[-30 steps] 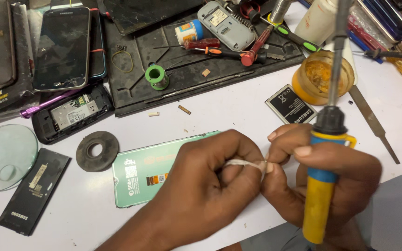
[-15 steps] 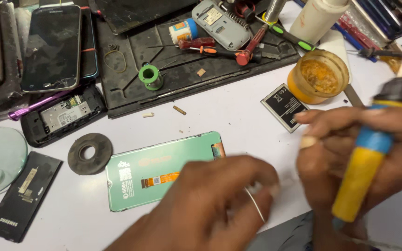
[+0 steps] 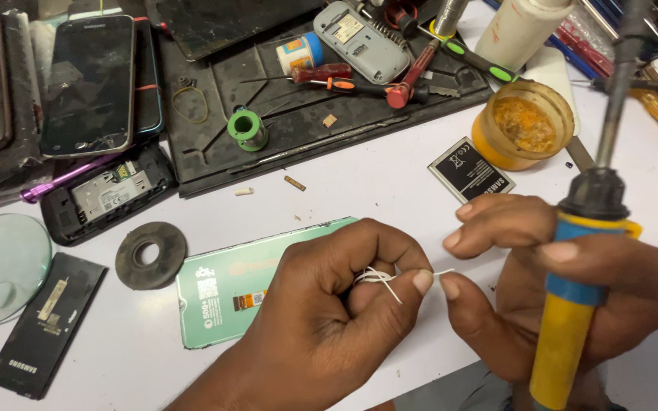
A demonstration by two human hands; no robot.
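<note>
Soldering iron [image 3: 573, 304] swung back upright in right hand [image 3: 573, 297]; both hands' fingers [image 3: 420, 281] closed again, pinching white wire [image 3: 378, 278] between fingertips.

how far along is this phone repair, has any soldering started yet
Done: the green screen panel lies face down on the table, its flex connector exposed. In hand: the left hand bunches thin solder wire, the right hand pinches its end while gripping the soldering iron tip-up. Left: the iron is away from the panel, so no soldering shows yet.
</note>
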